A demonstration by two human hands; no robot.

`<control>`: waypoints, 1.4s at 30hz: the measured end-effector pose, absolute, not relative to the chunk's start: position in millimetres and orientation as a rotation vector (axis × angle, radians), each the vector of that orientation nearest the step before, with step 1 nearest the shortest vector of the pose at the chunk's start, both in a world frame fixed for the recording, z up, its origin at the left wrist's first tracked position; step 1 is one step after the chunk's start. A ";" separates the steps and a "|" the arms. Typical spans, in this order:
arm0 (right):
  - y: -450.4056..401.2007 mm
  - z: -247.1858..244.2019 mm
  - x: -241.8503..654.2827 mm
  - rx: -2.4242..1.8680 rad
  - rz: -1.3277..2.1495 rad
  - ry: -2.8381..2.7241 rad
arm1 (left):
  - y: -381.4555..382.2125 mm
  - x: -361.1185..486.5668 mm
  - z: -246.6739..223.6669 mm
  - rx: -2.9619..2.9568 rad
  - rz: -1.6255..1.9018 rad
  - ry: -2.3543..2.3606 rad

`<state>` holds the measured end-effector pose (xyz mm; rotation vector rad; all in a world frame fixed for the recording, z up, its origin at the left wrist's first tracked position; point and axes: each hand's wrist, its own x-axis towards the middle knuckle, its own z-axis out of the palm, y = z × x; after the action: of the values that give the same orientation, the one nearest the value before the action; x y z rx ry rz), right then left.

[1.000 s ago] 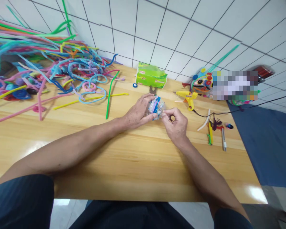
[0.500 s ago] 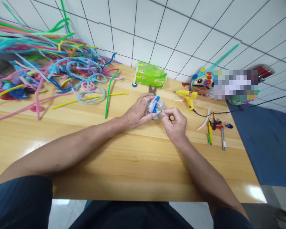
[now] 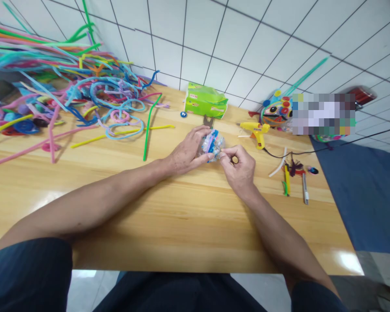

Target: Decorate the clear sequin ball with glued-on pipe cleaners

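A small clear, rounded object (image 3: 212,145) with blue and lilac strips lies at the middle of the wooden table. My left hand (image 3: 189,151) wraps its left side, with thumb and fingers on its surface. At its right edge, my right hand (image 3: 239,167) is pinched closed, its fingertips touching the object. What the right fingertips hold is too small to make out; a dark ring shape shows between thumb and finger.
Colourful pipe cleaners (image 3: 110,95) pile at the left. Behind the hands stands a green tissue pack (image 3: 205,102). A yellow glue gun (image 3: 257,133), its cord, a decorated figure (image 3: 275,113) and a cutter (image 3: 305,189) lie at the right.
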<state>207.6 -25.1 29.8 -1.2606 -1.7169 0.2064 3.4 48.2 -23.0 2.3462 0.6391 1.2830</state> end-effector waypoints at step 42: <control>-26.2 30.1 207.6 -1.223 0.148 -1.721 | 47.9 3.8 -22.6 2.333 1.290 0.659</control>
<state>207.6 -26.2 30.1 -1.2228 -1.7214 0.1480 3.8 47.9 -22.6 2.3327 0.6593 1.2898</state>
